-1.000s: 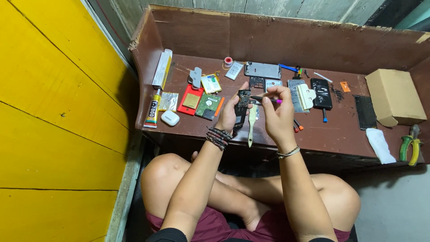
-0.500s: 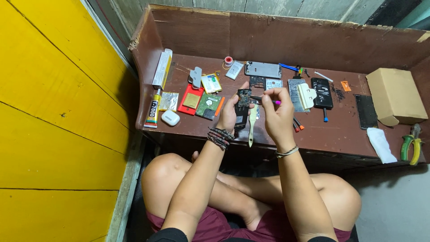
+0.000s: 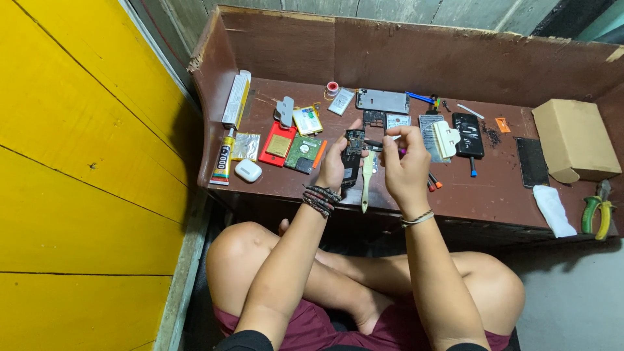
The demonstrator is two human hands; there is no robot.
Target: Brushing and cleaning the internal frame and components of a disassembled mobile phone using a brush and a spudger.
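Two bare hands meet above the front edge of a low dark-brown wooden bench (image 3: 494, 195). Far to the left of the left hand lie a long white cardboard box (image 3: 236, 99), a tube of glue with a black cap (image 3: 223, 158) and a small white rounded case (image 3: 248, 171). Closer to that hand sit a red rectangular tray (image 3: 277, 144) and a green circuit board (image 3: 302, 151).

Left hand (image 3: 333, 168), wrist wrapped in dark braided bands, is curled shut around a black opened phone body (image 3: 352, 156), held upright just above the bench. Right hand (image 3: 404, 166) is closed in a pinch on a thin dark tool with a white tip (image 3: 380, 143), whose end touches the phone body's upper part. Between and below the two hands lies a pale-handled brush (image 3: 366, 179).

Beyond the right hand rests a grey metal phone frame (image 3: 382, 101). Just to its right lie a black phone (image 3: 468, 134), then a black glass panel (image 3: 532, 161), a white cloth (image 3: 554, 209), a brown cardboard box (image 3: 574, 140) and green-handled pliers (image 3: 598, 211).
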